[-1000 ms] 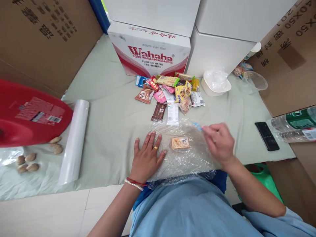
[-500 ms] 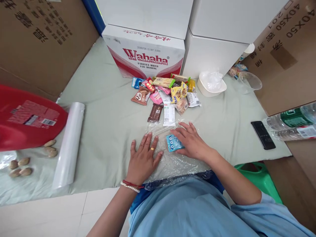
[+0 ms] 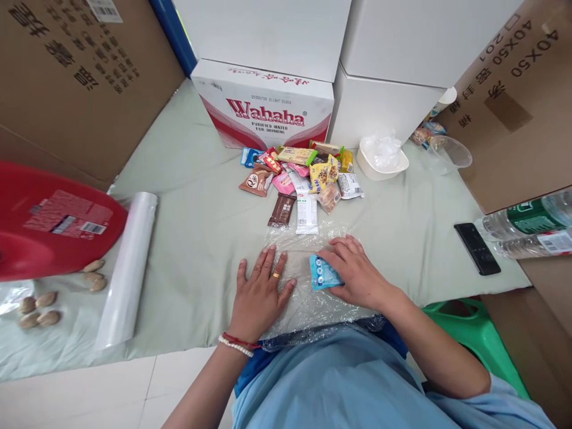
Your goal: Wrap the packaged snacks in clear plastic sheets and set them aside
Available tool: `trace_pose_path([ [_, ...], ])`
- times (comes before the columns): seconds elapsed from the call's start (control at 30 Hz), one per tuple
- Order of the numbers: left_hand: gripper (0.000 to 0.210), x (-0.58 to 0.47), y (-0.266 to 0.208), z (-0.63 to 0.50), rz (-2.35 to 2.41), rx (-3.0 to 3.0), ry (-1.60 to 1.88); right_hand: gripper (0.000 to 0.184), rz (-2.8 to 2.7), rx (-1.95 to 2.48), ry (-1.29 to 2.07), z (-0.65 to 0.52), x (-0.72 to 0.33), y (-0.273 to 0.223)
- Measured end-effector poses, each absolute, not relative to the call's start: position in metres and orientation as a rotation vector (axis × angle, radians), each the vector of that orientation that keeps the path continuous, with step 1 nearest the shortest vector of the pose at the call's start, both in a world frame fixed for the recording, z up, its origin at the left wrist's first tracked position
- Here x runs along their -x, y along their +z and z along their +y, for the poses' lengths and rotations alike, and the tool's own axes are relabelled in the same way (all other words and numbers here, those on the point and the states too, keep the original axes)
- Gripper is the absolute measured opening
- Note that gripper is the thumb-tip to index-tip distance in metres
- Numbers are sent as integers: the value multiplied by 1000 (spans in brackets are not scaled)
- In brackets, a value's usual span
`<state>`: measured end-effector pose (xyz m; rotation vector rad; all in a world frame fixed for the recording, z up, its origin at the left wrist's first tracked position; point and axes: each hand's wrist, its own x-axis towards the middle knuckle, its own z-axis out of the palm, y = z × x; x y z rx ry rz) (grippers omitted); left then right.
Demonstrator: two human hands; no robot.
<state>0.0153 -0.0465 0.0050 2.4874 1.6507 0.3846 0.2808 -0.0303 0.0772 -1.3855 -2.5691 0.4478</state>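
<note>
Blue plastic shows between thumb and forefinger of the right hand (image 3: 361,274), where I see the blue packet (image 3: 322,275) held across its width, thumb at the near edge and forefinger over the far one; that hand is half curled, so its fingers hide the packet's right end and I cannot see what lies beneath; the left hand (image 3: 261,292) is spread flat, palm down, fingers fanned wide and gripping nothing I can make out; by its thumb lies the clear film (image 3: 299,319), so faint at its left margin that I cannot tell how much runs under the palm; beyond both sets of fingertips sits the snack pile (image 3: 300,179), several packets showing only as corners; farther out from the right fingers, crumpled clear plastic (image 3: 386,152) hides the inside of the white bowl (image 3: 379,173); well left of the left fingers lies the pale roll (image 3: 129,268), near the red container (image 3: 49,223), which my view cuts off; well right of the right fingers, I get the black phone (image 3: 478,248) whole, but the bottles (image 3: 540,214) past it run out of sight.
</note>
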Motion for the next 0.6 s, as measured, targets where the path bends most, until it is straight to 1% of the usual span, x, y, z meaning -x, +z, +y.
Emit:
trace_pose_path([
  [0.17,68,-9,1,-43,1607,-2513,421,71,-2629,1386,560,-22,-263,62],
  [0.23,69,-5,5,-44,1604,-2521,456,74,-2633,1391,587,-22,-266,61],
  [0.3,67,1,13,-48,1639,-2538,532,79,-2590,1356,561,-30,-278,65],
  [0.37,67,8,24,-58,1609,-2589,656,74,-2535,1289,510,-47,-298,71],
  [0.47,71,24,36,-79,1221,-2675,773,60,-2506,1159,546,-86,-333,71],
  [0.53,68,36,36,-93,970,-2667,721,61,-2538,1129,626,-114,-352,62],
  [0.6,58,47,28,-103,877,-2682,625,59,-2571,1183,661,-136,-364,48],
])
